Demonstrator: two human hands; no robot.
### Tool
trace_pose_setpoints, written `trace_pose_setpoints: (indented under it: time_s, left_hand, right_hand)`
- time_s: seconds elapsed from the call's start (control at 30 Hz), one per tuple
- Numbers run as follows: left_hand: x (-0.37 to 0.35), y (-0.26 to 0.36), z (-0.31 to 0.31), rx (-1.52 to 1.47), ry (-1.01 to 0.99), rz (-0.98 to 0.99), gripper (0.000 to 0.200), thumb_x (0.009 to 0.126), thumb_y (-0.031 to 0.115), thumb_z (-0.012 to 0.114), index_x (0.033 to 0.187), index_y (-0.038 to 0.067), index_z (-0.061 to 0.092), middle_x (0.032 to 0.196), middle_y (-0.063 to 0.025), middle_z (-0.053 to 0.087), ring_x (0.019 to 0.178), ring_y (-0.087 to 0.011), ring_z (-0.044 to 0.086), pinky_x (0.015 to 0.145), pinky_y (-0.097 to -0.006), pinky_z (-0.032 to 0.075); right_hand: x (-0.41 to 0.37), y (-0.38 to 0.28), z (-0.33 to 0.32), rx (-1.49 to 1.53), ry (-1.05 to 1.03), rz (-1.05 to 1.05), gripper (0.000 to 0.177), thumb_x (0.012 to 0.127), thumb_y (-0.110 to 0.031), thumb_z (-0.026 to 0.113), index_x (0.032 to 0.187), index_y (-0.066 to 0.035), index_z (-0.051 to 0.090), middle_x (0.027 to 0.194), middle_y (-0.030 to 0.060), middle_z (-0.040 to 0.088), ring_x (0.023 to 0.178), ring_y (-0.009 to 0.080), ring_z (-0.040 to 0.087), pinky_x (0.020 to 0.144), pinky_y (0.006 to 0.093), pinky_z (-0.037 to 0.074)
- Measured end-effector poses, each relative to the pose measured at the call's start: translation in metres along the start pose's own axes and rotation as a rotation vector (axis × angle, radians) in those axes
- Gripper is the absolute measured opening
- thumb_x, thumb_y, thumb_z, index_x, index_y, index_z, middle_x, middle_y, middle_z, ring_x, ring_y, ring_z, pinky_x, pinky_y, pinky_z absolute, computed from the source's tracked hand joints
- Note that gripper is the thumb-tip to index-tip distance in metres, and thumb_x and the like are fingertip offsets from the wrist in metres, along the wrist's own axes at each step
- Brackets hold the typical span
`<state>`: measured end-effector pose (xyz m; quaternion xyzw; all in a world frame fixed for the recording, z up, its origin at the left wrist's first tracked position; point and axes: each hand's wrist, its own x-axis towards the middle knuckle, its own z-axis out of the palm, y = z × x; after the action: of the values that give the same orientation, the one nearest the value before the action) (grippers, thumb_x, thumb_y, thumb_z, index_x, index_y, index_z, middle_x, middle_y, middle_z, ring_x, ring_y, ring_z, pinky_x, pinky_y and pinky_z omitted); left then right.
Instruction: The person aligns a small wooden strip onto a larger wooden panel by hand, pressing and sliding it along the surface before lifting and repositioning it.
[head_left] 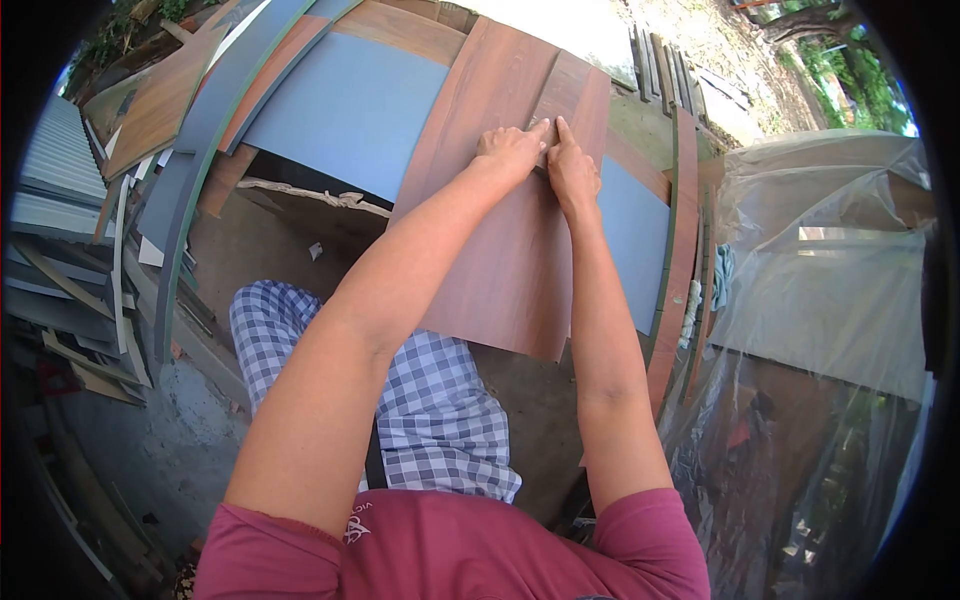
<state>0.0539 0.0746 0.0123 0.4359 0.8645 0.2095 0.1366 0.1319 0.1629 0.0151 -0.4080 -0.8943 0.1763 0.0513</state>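
A long reddish-brown wood-grain panel [480,240] lies lengthwise in front of me, its near end over my lap. On its far part rests a narrower wood-grain strip [572,88], running away from me along the panel. My left hand [513,152] is at the strip's near end, fingers bent and thumb side toward the other hand. Close beside it, my right hand [574,175] presses there with the index finger stretched forward and the other fingers curled. Both hands seem to grip the strip's end, though the fingers partly hide it.
Beneath the panel lies a blue-grey board [345,110], showing on both sides. Curved-looking long boards [205,150] stand at the left near stacked offcuts [75,300]. Clear plastic sheeting [820,300] drapes over something at the right. A teal cloth [722,275] hangs beside it.
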Motion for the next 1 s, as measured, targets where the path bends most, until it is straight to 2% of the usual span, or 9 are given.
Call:
trace_pose_setpoints:
  time_s: [0.13, 0.27, 0.33, 0.57, 0.63, 0.8, 1.0]
  left_hand:
    - [-0.043, 0.005, 0.006, -0.031, 0.006, 0.007, 0.042, 0.092, 0.03, 0.041, 0.134, 0.023, 0.036, 0.091, -0.0181, 0.064, 0.084, -0.0353, 0.062, 0.073, -0.0466, 0.047]
    - [-0.098, 0.008, 0.014, -0.07, 0.011, 0.038, 0.044, 0.092, 0.029, 0.042, 0.134, 0.019, 0.036, 0.08, -0.0175, 0.064, 0.076, -0.0346, 0.063, 0.068, -0.046, 0.048]
    - [-0.13, 0.01, 0.015, -0.085, 0.027, 0.052, 0.045, 0.092, 0.029, 0.043, 0.134, 0.018, 0.035, 0.076, -0.0172, 0.064, 0.072, -0.0344, 0.063, 0.065, -0.0456, 0.048]
    - [-0.231, 0.008, 0.019, -0.107, 0.038, 0.086, 0.048, 0.089, 0.03, 0.048, 0.134, 0.017, 0.037, 0.064, -0.0158, 0.062, 0.06, -0.0337, 0.062, 0.054, -0.0438, 0.049]
    - [-0.249, 0.004, 0.017, -0.117, 0.063, 0.097, 0.049, 0.087, 0.03, 0.051, 0.133, 0.017, 0.038, 0.06, -0.0153, 0.061, 0.056, -0.0332, 0.062, 0.049, -0.0435, 0.048]
    - [-0.268, -0.008, 0.002, -0.104, 0.034, 0.065, 0.049, 0.087, 0.03, 0.052, 0.132, 0.016, 0.039, 0.059, -0.0151, 0.061, 0.055, -0.0326, 0.061, 0.05, -0.0425, 0.048]
    - [-0.24, -0.021, -0.006, -0.094, 0.039, 0.054, 0.048, 0.088, 0.029, 0.051, 0.132, 0.016, 0.039, 0.061, -0.0159, 0.061, 0.056, -0.0333, 0.061, 0.052, -0.0431, 0.047]
  right_hand:
    - [-0.043, 0.003, -0.005, -0.024, -0.025, -0.004, 0.049, 0.085, -0.026, 0.039, 0.134, -0.028, 0.037, 0.094, 0.0238, 0.062, 0.088, 0.0403, 0.06, 0.077, 0.0484, 0.045]
    - [-0.105, 0.001, -0.012, -0.002, -0.06, -0.004, 0.048, 0.086, -0.026, 0.04, 0.135, -0.027, 0.036, 0.089, 0.0247, 0.062, 0.084, 0.0401, 0.06, 0.074, 0.0481, 0.045]
    - [-0.139, -0.002, -0.015, 0.019, -0.08, 0.008, 0.048, 0.087, -0.023, 0.04, 0.136, -0.022, 0.035, 0.084, 0.0252, 0.062, 0.081, 0.0406, 0.06, 0.072, 0.0489, 0.044]
    - [-0.236, -0.003, -0.005, -0.023, -0.08, -0.007, 0.05, 0.089, -0.024, 0.042, 0.138, -0.022, 0.03, 0.072, 0.0246, 0.061, 0.067, 0.0407, 0.06, 0.06, 0.0492, 0.044]
    - [-0.254, -0.006, -0.003, -0.016, -0.109, 0.001, 0.051, 0.089, -0.023, 0.042, 0.138, -0.022, 0.029, 0.071, 0.0241, 0.061, 0.066, 0.0404, 0.06, 0.059, 0.0491, 0.044]
    - [-0.269, -0.026, -0.005, -0.004, -0.141, -0.025, 0.052, 0.088, -0.022, 0.044, 0.138, -0.021, 0.029, 0.069, 0.0223, 0.061, 0.065, 0.0395, 0.06, 0.059, 0.0484, 0.044]
    - [-0.238, -0.038, 0.001, -0.019, -0.141, -0.053, 0.053, 0.087, -0.021, 0.045, 0.138, -0.021, 0.03, 0.07, 0.021, 0.062, 0.065, 0.0384, 0.061, 0.06, 0.047, 0.044]
